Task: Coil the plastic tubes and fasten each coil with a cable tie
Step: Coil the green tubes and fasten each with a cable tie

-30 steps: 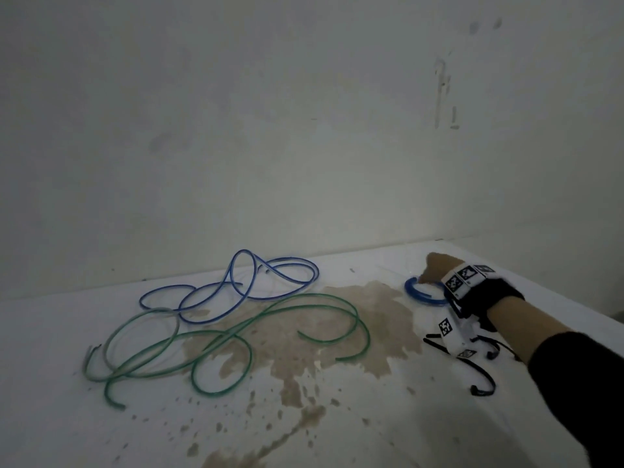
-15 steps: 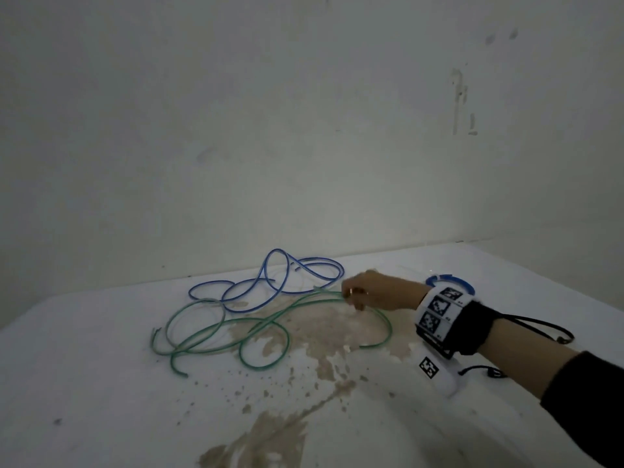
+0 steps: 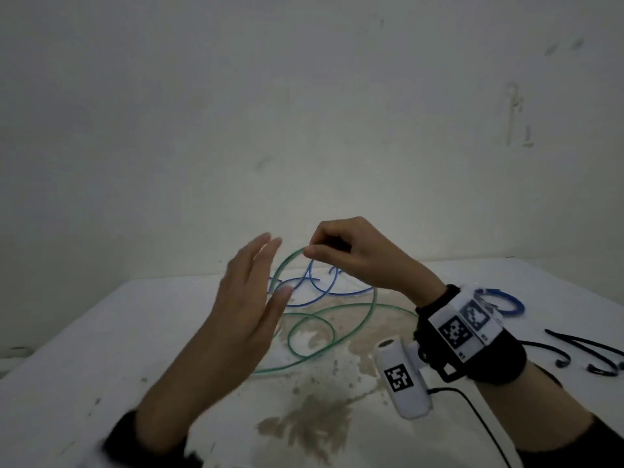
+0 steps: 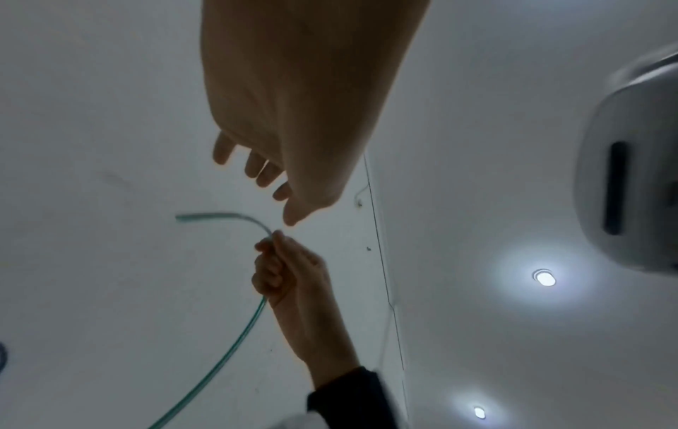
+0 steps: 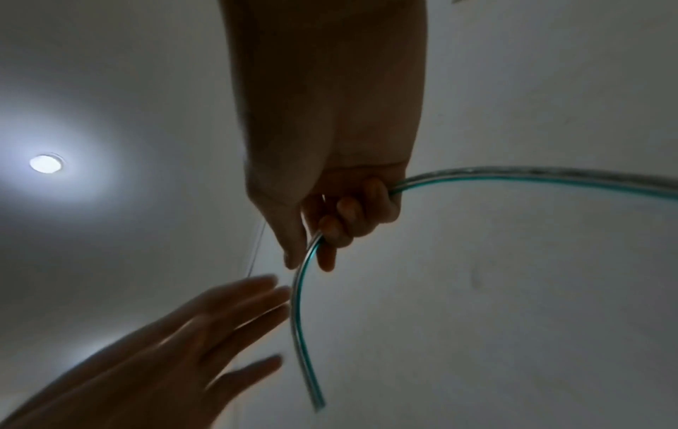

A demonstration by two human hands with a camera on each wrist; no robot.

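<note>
My right hand is raised above the table and pinches the green tube near one end; the right wrist view shows the green tube curving out between thumb and fingers. The rest of the green tube lies in loose loops on the table. My left hand is open, fingers straight, just left of the lifted end and apart from it. A blue tube lies in loops behind the green one. A coiled blue tube lies at the right. Black cable ties lie beside it.
The white table has brown stains in its middle and front. A bare pale wall stands close behind the table. A thin black cable runs from my right wrist mount across the front right.
My right hand has lifted the green tube's end off the table and toward me. My left hand has come into view, open, beside it.
</note>
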